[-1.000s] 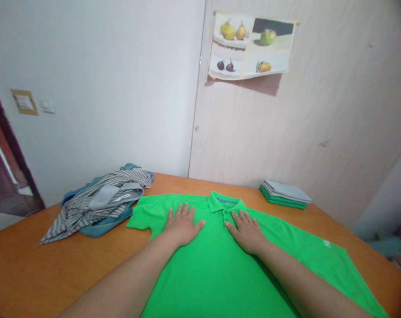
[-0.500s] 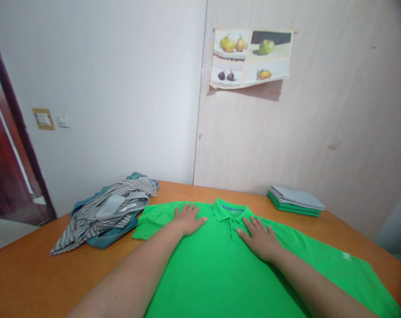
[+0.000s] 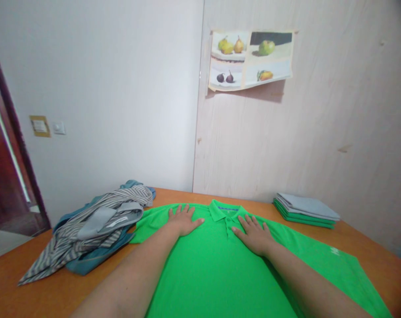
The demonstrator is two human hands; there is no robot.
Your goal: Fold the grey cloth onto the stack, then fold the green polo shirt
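A bright green polo shirt point(image 3: 216, 274) lies spread front side up, its collar at the far end and its sleeves out to both sides. My left hand point(image 3: 183, 221) rests flat with fingers spread on the shirt, left of the collar. On the other side of the collar, close to the button placket, my right hand point(image 3: 255, 235) also lies flat, fingers apart. Neither hand grips the cloth. A small white logo shows on the right sleeve. The bottom of the shirt runs out of view.
Crumpled striped and blue clothes point(image 3: 101, 225) are heaped on the left of the orange-brown table point(image 3: 174, 194), touching the left sleeve. A folded grey and green stack point(image 3: 306, 211) sits at the back right. Behind stands a wall with a fruit picture sheet point(image 3: 251, 59).
My view has shifted, so the clothes heap and the folded stack appear lower and larger. Both hands stay flat on the shirt, nearly in the same places beside the collar.
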